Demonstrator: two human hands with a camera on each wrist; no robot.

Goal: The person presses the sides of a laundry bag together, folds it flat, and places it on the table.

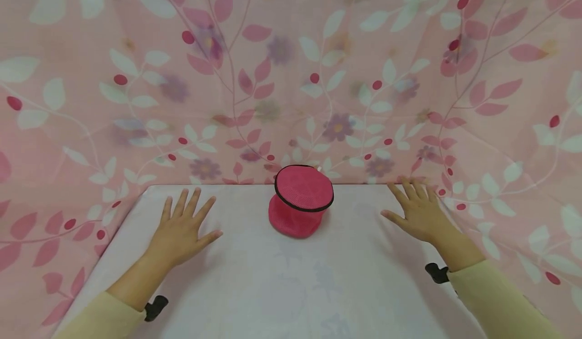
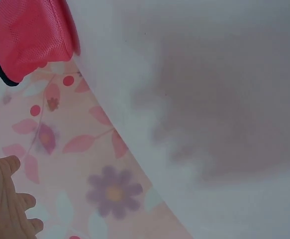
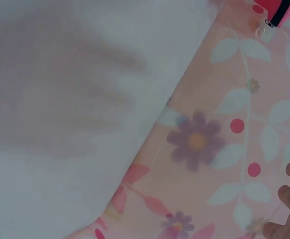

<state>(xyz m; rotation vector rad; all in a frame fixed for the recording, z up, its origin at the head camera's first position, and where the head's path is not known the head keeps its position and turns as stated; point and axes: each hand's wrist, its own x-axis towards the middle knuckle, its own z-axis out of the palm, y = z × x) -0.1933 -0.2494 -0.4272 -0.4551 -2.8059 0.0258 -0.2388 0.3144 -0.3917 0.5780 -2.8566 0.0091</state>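
Observation:
A round pink mesh bag (image 1: 303, 187) with black trim stands near the back of the white table (image 1: 254, 288), its top disc tilted toward me. In the right wrist view a small zipper pull (image 3: 269, 23) hangs at the trim of the bag (image 3: 268, 6). To the left of it, my left hand (image 1: 182, 233) hovers over the table with fingers spread, holding nothing. My right hand (image 1: 416, 215) is likewise spread over the right side, apart from the bag. Part of the mesh side (image 2: 33, 32) shows in the left wrist view.
Behind the table hangs a pink floral cloth (image 1: 282, 101), which also runs down both sides. Faint bluish marks (image 1: 323, 278) show on the white surface. A black strap piece (image 1: 156, 307) sits at the left wrist, another black piece (image 1: 437, 273) at the right.

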